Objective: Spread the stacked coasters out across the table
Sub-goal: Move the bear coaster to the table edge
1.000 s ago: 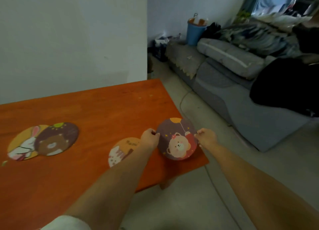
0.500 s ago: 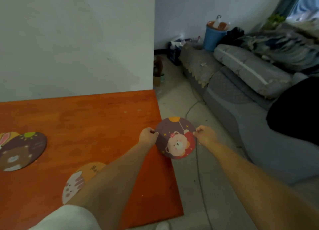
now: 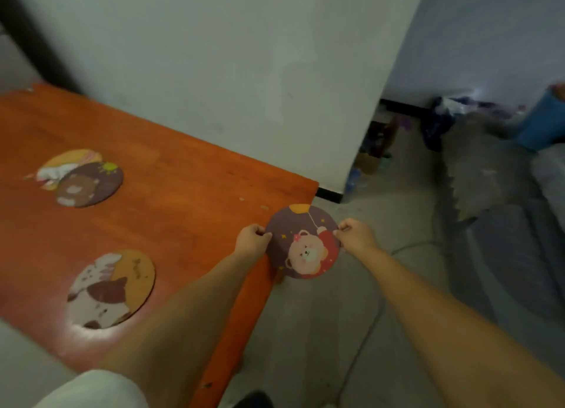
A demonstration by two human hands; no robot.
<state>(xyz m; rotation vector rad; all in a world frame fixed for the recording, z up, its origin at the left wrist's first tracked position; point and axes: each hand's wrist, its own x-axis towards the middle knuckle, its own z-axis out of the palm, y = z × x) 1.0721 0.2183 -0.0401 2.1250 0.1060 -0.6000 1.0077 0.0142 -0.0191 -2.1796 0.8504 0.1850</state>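
Observation:
A round purple coaster with a pink bear [image 3: 302, 242] is held in the air just past the right edge of the orange table [image 3: 183, 212]. My left hand [image 3: 252, 239] pinches its left rim and my right hand [image 3: 354, 236] pinches its right rim. A yellow coaster with a cat [image 3: 111, 288] lies flat near the table's front. Farther back on the left, a brown bear coaster [image 3: 90, 184] overlaps a yellow rabbit coaster [image 3: 65, 164].
A white wall [image 3: 244, 71] stands right behind the table. To the right are grey floor, a cable [image 3: 367, 331], a grey sofa [image 3: 504, 224], a blue bucket [image 3: 544, 123] and clutter by the wall corner.
The view has swung left and tilted, so the table fills more of the frame. Both hands still hold the bear coaster, now at the table's right edge near its far corner.

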